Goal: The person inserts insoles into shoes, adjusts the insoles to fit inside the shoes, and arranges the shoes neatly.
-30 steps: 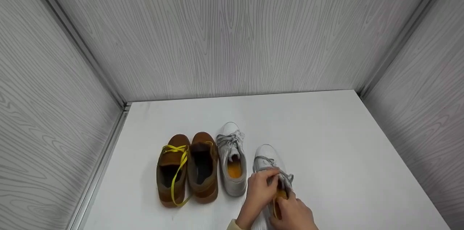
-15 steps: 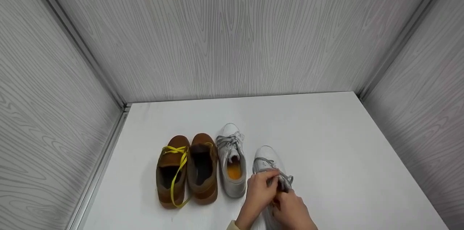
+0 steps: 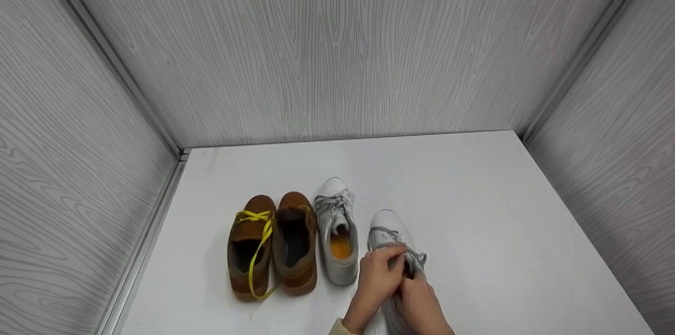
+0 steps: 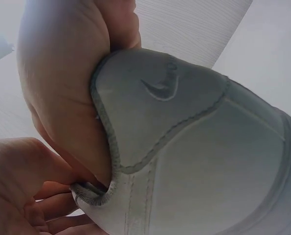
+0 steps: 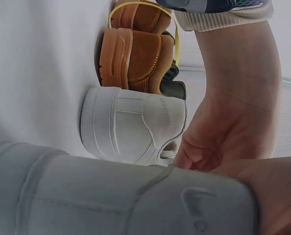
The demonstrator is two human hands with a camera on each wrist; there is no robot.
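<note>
A white sneaker (image 3: 387, 221) with grey laces lies toe away, its heel toward me. My left hand (image 3: 377, 277) pinches the sneaker at the edge of its opening, just behind the laces; in the left wrist view the thumb and fingers of the left hand (image 4: 13, 176) lie on either side of that edge. My right hand (image 3: 421, 303) reaches over the heel into the opening. In the left wrist view the fingers of the right hand (image 4: 67, 83) vanish inside the sneaker (image 4: 209, 161), so their hold is hidden.
Left of the hands stands the other white sneaker (image 3: 343, 271), its orange insole showing. Beside it are two brown shoes, one with a yellow lace (image 3: 254, 266) trailing over its side and the other (image 3: 298, 282) without a trailing lace. Wood-grain panels (image 3: 337, 50) enclose the white table (image 3: 474, 182).
My right hand has moved forward and slightly left, deeper into the sneaker's opening. The orange insole, visible earlier, is now covered by the hands. My left hand has stayed in place.
</note>
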